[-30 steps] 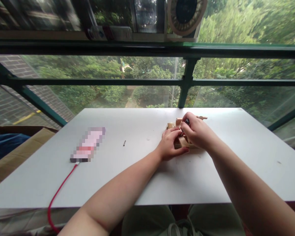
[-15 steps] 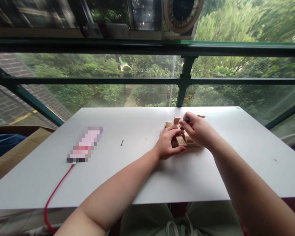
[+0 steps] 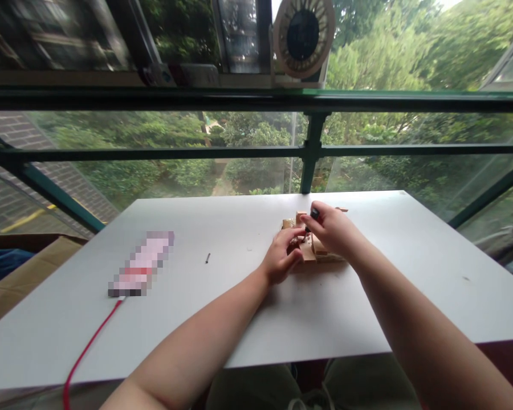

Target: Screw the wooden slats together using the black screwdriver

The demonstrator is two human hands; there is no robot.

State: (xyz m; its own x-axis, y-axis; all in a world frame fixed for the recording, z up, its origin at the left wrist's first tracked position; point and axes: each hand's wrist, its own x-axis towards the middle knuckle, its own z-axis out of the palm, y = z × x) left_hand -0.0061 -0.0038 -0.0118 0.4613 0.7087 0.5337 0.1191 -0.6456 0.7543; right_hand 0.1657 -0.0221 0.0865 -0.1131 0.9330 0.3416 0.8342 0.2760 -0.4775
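Wooden assembly [image 3: 309, 250] under my black-handled tool [image 3: 314, 213]

It sits right of centre in the frame, on the white tabletop [image 3: 325, 319]. My right hand [image 3: 334, 225] is clamped on the tool; my left hand [image 3: 279, 256] curls at the wood's left side, but whether its fingers grip anything I cannot tell. I judge that firm bracing and pressure along the shaft would limit slipping. The table's far edge is near; more room spreads toward lower right, well apart from the phone [image 3: 143, 262] and red cable [image 3: 89, 337] at left.

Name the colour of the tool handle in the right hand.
The tool handle is black, best seen in the head view.
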